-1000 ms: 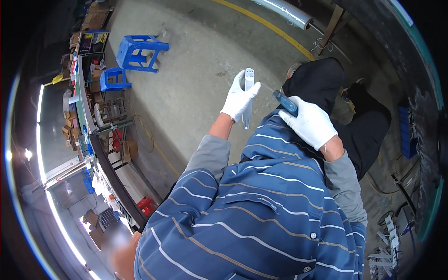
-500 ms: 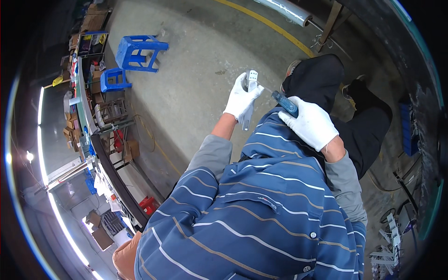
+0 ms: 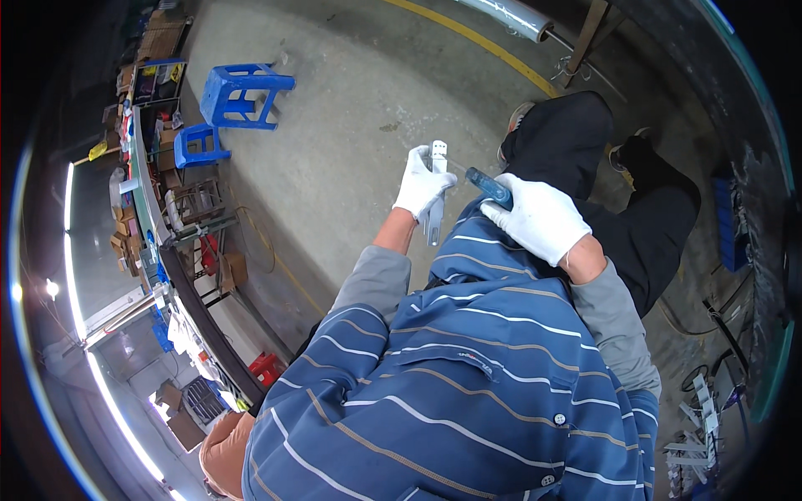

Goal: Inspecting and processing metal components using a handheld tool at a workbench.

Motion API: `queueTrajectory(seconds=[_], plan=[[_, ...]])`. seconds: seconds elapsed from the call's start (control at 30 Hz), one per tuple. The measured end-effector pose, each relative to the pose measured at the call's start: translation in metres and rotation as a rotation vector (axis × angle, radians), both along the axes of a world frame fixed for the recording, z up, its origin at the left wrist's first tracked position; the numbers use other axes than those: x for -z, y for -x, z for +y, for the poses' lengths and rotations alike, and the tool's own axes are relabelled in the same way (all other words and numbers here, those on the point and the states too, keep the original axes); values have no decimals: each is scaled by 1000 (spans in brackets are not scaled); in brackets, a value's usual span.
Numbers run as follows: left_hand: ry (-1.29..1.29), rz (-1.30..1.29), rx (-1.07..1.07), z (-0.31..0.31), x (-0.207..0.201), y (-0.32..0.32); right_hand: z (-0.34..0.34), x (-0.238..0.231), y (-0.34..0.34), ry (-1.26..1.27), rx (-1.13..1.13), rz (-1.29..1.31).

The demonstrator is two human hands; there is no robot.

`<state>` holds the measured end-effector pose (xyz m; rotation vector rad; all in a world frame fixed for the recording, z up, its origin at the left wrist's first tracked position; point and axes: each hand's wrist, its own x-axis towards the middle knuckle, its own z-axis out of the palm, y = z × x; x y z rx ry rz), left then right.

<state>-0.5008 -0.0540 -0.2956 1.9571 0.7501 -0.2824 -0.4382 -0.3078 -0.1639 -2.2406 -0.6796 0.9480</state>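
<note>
My left hand (image 3: pixel 422 185), in a white glove, is closed around a slim silvery metal piece (image 3: pixel 439 152). Its upper end, with small dark holes, sticks out above the fingers, and its long lower part shows below the palm. Also gloved in white, my right hand (image 3: pixel 543 221) grips a hand tool with a translucent blue handle (image 3: pixel 489 188). A thin shaft runs from that handle toward the metal piece. The shaft's tip is too fine to make out, so I cannot tell whether it touches the metal. Both hands are held in front of my body.
Two blue plastic stools (image 3: pixel 224 98) stand on the concrete floor (image 3: pixel 334 125) at the far left. A cluttered workbench (image 3: pixel 200 305) runs along the left. A roll of clear film (image 3: pixel 510 17) is at the top. Silvery metal parts (image 3: pixel 700 434) are piled at the lower right.
The metal piece and my left hand have shifted slightly left and down. My right hand with the blue-handled tool has moved the same way. Both grips are kept.
</note>
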Motion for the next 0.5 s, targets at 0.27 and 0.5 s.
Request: queueTrajectory(seconds=[0.27, 0.5], plan=[[-19, 10, -3, 1, 1, 1, 8, -6, -9, 64, -23, 47], [-23, -8, -29, -1, -3, 1, 6, 8, -3, 14, 2, -51]])
